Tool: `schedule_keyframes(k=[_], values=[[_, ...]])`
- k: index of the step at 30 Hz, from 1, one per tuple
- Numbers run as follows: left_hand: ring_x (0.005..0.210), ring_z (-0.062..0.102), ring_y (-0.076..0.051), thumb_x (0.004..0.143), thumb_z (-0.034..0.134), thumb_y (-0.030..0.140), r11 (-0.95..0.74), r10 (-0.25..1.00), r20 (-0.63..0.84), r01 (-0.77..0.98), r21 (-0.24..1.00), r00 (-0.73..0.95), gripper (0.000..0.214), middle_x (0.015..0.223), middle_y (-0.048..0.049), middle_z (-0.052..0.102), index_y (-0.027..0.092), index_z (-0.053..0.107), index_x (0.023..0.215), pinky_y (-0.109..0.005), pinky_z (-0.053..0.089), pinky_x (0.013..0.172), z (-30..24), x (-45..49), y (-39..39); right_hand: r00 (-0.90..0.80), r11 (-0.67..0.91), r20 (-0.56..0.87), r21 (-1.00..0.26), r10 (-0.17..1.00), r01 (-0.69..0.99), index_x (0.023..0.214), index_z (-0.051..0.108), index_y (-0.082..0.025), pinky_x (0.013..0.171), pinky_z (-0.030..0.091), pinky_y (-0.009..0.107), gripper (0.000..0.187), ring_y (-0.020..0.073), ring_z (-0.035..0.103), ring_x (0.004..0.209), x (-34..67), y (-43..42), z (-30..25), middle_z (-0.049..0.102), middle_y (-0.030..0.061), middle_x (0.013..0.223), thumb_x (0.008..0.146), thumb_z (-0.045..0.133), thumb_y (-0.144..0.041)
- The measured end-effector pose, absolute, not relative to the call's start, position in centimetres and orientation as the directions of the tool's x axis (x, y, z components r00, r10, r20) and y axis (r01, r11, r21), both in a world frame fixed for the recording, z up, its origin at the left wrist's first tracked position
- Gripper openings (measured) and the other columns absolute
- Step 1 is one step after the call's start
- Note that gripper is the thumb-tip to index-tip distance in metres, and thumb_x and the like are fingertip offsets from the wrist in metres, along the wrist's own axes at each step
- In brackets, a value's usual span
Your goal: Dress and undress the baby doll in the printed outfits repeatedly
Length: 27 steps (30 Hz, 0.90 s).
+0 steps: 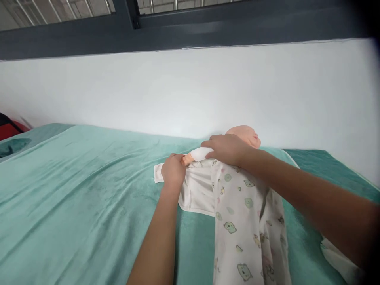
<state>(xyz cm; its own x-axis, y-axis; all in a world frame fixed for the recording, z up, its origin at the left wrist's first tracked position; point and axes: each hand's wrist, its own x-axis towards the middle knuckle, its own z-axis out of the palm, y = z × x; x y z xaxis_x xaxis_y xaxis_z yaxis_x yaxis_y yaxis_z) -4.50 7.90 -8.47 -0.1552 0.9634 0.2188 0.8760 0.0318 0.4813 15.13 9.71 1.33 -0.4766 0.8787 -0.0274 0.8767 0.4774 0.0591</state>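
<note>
A baby doll lies on its back on the bed, its bald head (pixel 245 134) close to the wall and partly hidden by my right wrist. My left hand (pixel 173 169) is closed around the doll's forearm (pixel 187 159), which sticks out bare beyond a white upper arm (pixel 201 153). At the doll's shoulder, my right hand (pixel 224 149) grips the top of that white arm between thumb and fingers. A white baby garment with green animal prints (pixel 234 221) covers the body. Its plain white side (pixel 197 190) spreads left beneath the arm, and a cuff (pixel 158 173) shows past my left hand.
A rumpled green sheet (pixel 89 198) covers the bed. A white wall (pixel 148 91) rises behind it, below a dark window frame (pixel 208 33). Pale cloth (pixel 338 257) lies at the lower right. A red and black item (pixel 10 127) sits at the far left.
</note>
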Motion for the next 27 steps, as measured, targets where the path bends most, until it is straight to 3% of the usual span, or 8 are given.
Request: schedule_keyframes(k=[4, 7, 11, 15, 19, 21, 24, 27], values=[[0.103, 0.062, -0.026, 0.083, 0.048, 0.009, 0.008, 0.98, 0.187, 0.951, 0.309, -0.069, 0.034, 0.107, -0.0068, 0.066, 0.025, 0.062, 0.109, -0.036, 0.047, 0.078, -8.1, -3.9, 7.6, -0.471, 0.473, -0.056, 0.037, 0.881, 0.88, 0.108, 0.067, -0.029, 0.062, 0.034, 0.029, 0.021, 0.02, 0.063, 0.081, 14.1, 9.5, 1.1, 0.069, 0.0035, 0.098, 0.093, 0.056, -0.039], [0.116, 0.054, -0.029, 0.084, 0.055, 0.017, -0.072, 0.964, 0.263, 0.98, 0.186, 0.021, 0.028, 0.117, -0.0097, 0.064, 0.021, 0.057, 0.111, -0.044, 0.044, 0.096, -8.0, -2.9, 7.6, -0.52, 0.524, -0.078, 0.041, 0.851, 0.851, 0.112, 0.066, -0.029, 0.065, 0.038, 0.029, 0.023, 0.0215, 0.065, 0.086, 12.0, 9.6, 0.5, 0.07, 0.0044, 0.1, 0.092, 0.057, -0.037], [0.112, 0.057, -0.028, 0.088, 0.055, 0.026, -0.156, 0.955, 0.282, 0.964, 0.215, 0.091, 0.023, 0.113, -0.01, 0.066, 0.021, 0.057, 0.11, -0.043, 0.044, 0.095, -8.3, -2.1, 8.0, -0.508, 0.512, -0.13, -0.002, 0.851, 0.859, 0.109, 0.067, -0.023, 0.07, 0.044, 0.031, 0.023, 0.0236, 0.066, 0.09, 10.6, 9.3, 0.3, 0.071, 0.0075, 0.104, 0.091, 0.056, -0.033], [0.109, 0.058, -0.03, 0.089, 0.049, 0.021, -0.096, 0.943, 0.332, 0.976, 0.197, 0.026, 0.021, 0.11, -0.0096, 0.067, 0.023, 0.059, 0.107, -0.044, 0.046, 0.088, -8.3, -2.6, 8.0, -0.365, 0.389, 0.135, -0.298, 0.921, 0.872, 0.129, 0.059, -0.024, 0.092, 0.046, 0.035, 0.037, 0.0247, 0.06, 0.117, 14.7, 6.9, -0.9, 0.064, 0.0072, 0.132, 0.098, 0.043, -0.037], [0.109, 0.058, -0.033, 0.087, 0.046, 0.016, 0.041, 0.949, 0.302, 0.983, 0.178, -0.094, 0.023, 0.108, -0.0124, 0.067, 0.02, 0.061, 0.103, -0.046, 0.047, 0.088, -8.2, -3.1, 7.8, 0.117, 0.136, 0.398, -0.553, 0.91, 0.822, 0.133, 0.056, -0.024, 0.101, 0.044, 0.04, 0.043, 0.0264, 0.056, 0.123, 21.7, 3.5, -5.4, 0.061, 0.0085, 0.136, 0.099, 0.036, -0.042], [0.112, 0.057, -0.034, 0.086, 0.045, 0.015, 0.068, 0.95, 0.291, 0.984, 0.163, -0.114, 0.027, 0.112, -0.0138, 0.065, 0.019, 0.061, 0.108, -0.05, 0.045, 0.093, -8.1, -2.9, 7.6, 0.241, 0.022, 0.432, -0.521, 0.869, 0.853, 0.134, 0.055, -0.02, 0.104, 0.042, 0.046, 0.046, 0.0308, 0.053, 0.126, 23.9, 2.5, -8.0, 0.06, 0.0126, 0.136, 0.096, 0.042, -0.041], [0.124, 0.05, -0.036, 0.083, 0.046, 0.011, 0.009, 0.954, 0.294, 0.982, 0.188, -0.065, 0.046, 0.13, -0.0141, 0.059, 0.021, 0.056, 0.126, -0.06, 0.036, 0.107, -7.5, -2.2, 7.3, 0.233, -0.064, 0.4, -0.392, 0.886, 0.918, 0.136, 0.053, -0.019, 0.107, 0.036, 0.052, 0.045, 0.0337, 0.05, 0.127, 25.0, 2.4, -10.3, 0.057, 0.0139, 0.14, 0.095, 0.042, -0.035], [0.13, 0.048, -0.03, 0.077, 0.043, 0.003, -0.174, 0.953, 0.295, 0.927, 0.334, 0.073, 0.061, 0.138, -0.009, 0.057, 0.023, 0.053, 0.134, -0.053, 0.034, 0.113, -5.8, -1.1, 6.2, 0.217, -0.075, 0.383, -0.354, 0.898, 0.932, 0.137, 0.052, -0.02, 0.106, 0.035, 0.05, 0.044, 0.0326, 0.052, 0.125, 25.2, 3.1, -10.6, 0.058, 0.0118, 0.14, 0.097, 0.035, -0.029]])
